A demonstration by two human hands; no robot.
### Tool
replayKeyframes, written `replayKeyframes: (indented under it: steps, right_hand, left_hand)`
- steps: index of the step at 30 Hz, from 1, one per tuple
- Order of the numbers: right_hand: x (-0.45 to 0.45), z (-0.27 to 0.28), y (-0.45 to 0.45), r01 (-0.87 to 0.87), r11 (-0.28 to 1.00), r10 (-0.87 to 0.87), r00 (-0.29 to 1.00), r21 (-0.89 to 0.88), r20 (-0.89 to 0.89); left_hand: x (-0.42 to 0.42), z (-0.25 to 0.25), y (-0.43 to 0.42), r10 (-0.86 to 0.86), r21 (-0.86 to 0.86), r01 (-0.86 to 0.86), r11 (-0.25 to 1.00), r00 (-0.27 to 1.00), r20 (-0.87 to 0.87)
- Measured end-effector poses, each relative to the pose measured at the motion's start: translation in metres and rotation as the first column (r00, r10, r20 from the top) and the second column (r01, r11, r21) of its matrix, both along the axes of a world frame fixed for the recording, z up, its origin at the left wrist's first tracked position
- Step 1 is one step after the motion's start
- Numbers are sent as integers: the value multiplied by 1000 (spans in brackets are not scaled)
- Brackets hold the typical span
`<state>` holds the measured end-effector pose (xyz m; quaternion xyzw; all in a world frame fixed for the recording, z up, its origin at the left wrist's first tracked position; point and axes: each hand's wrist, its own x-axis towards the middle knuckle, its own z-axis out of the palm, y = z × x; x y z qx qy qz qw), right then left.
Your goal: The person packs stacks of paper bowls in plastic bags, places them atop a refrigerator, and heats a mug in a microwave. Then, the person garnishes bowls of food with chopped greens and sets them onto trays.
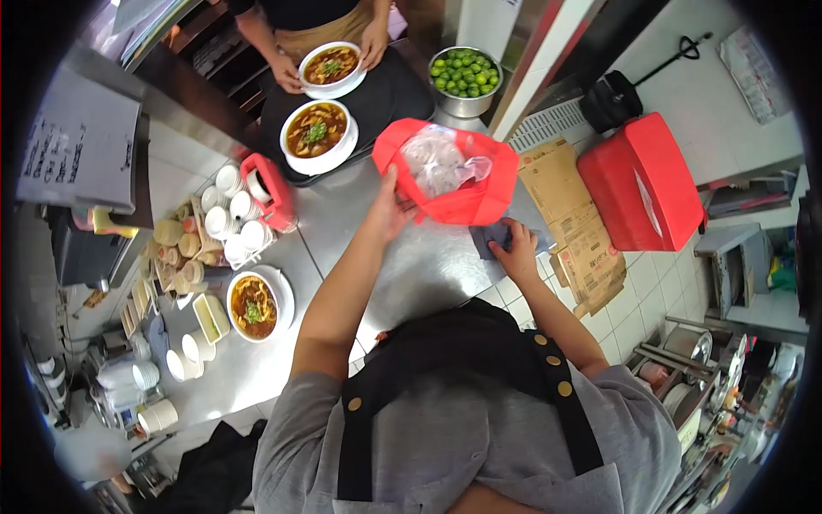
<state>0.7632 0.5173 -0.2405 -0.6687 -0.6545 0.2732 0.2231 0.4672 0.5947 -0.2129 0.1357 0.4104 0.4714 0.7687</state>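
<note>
My left hand [394, 208] grips the left side of a red bag [467, 206], fingers partly hidden behind its edge. The bag is open at the top, and clear plastic packs [435, 161] show inside it; their contents are hard to make out. Below the bag, at the steel counter's right edge, my right hand [516, 250] has its fingers closed on a dark grey cloth [490, 239]. Left of my left arm, a bowl of brown soup with green garnish [254, 307] sits on a white plate.
Across the steel counter [342, 227], another person's hands [287, 75] hold a soup bowl [330, 66] over a black tray [398, 86], beside a second bowl [315, 133]. A metal pot of green limes [465, 74] stands behind the bag. Flattened cardboard [569, 223] and a red bin [642, 184] are right.
</note>
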Motion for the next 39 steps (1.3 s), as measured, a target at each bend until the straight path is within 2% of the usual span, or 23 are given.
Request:
replayKeyframes:
  steps: [2, 4, 5, 6, 7, 8, 10, 14, 16, 17, 18, 21, 22, 23, 24, 26, 28, 30, 32, 34, 35, 37, 39]
  right_hand:
    - [-9, 0, -3, -39, 983, 5, 982, 178, 187]
    - [-13, -2, -2, -139, 975, 100, 972, 176, 214]
    - [-12, -11, -1, -320, 942, 297, 936, 106, 187]
    - [-16, -13, -1, -491, 870, 480, 864, 44, 152]
    - [-24, -16, -7, -627, 762, 619, 779, 162, 106]
    - [-35, -21, -14, -700, 687, 701, 709, 194, 76]
    - [-60, -32, -22, -819, 558, 791, 574, 133, 212]
    - [-137, -40, 2, -820, 568, 800, 571, 74, 184]
    - [-188, -46, 26, -778, 622, 760, 627, 89, 170]
    - [-212, -49, 34, -776, 623, 762, 631, 102, 146]
    - [-236, -45, 40, -793, 591, 781, 608, 145, 140]
    - [-271, -33, 29, -841, 541, 813, 529, 21, 243]
    - [-270, -31, 23, -843, 536, 814, 528, 37, 241]
    - [-266, -31, 17, -913, 408, 867, 391, 13, 310]
    - [-260, -31, 11, -961, 276, 892, 248, -20, 377]
    - [-231, -53, -2, -981, 138, 947, 171, 137, 273]
    - [-190, -42, -11, -989, 76, 973, 102, 128, 209]
    - [-153, -28, -17, -982, 142, 952, 171, 127, 255]
    - [-113, -9, -15, -957, 267, 908, 288, 110, 305]
    - [-76, 16, -8, -854, 435, 847, 495, 286, 191]
    - [-54, 10, 0, -779, 462, 747, 599, 424, 288]
    - [-12, 27, 18, -506, 595, 509, 838, 624, 194]
    - [29, 53, 39, -163, 622, 57, 985, 766, 163]
  left_hand:
    - [7, -3, 2, 32, 18, -32, 999, 1000, 1]
    - [11, -18, 0, 63, 99, -59, 993, 997, -36]
    - [15, -22, -7, 104, 93, -99, 991, 994, -43]
    - [20, -24, -14, 148, 101, -132, 986, 976, -163]
    - [20, -27, -24, 188, 111, -163, 980, 942, -277]
    - [15, -33, -41, 222, 111, -198, 974, 934, -278]
    - [11, -48, -89, 230, 136, -190, 972, 879, -418]
    - [-14, -36, -198, 302, 162, -254, 953, 820, -486]
    - [-26, -34, -250, 330, 135, -320, 938, 703, -630]
    - [-33, -35, -272, 376, 116, -396, 911, 682, -627]
    - [-39, -35, -292, 422, 96, -470, 877, 659, -623]
    - [-53, -34, -333, 470, 116, -576, 809, 516, -716]
    - [-56, -37, -342, 526, 165, -644, 747, 420, -739]
    - [-59, -37, -345, 572, 217, -699, 681, 322, -755]
    - [-63, -32, -342, 578, 235, -693, 681, 314, -753]
    - [-63, -8, -333, 529, 78, -771, 632, 355, -771]
    - [-61, 3, -320, 493, 59, -757, 651, 362, -791]
    - [-58, -16, -310, 596, 229, -720, 655, 306, -742]
    - [-54, -25, -292, 581, 302, -669, 680, 240, -777]
    - [-47, -23, -274, 603, 372, -576, 728, 278, -748]
    - [-47, -25, -265, 619, 340, -583, 738, 383, -686]
    - [-42, -18, -244, 613, 342, -529, 776, 506, -607]
    - [-39, -20, -225, 583, 397, -429, 812, 548, -600]
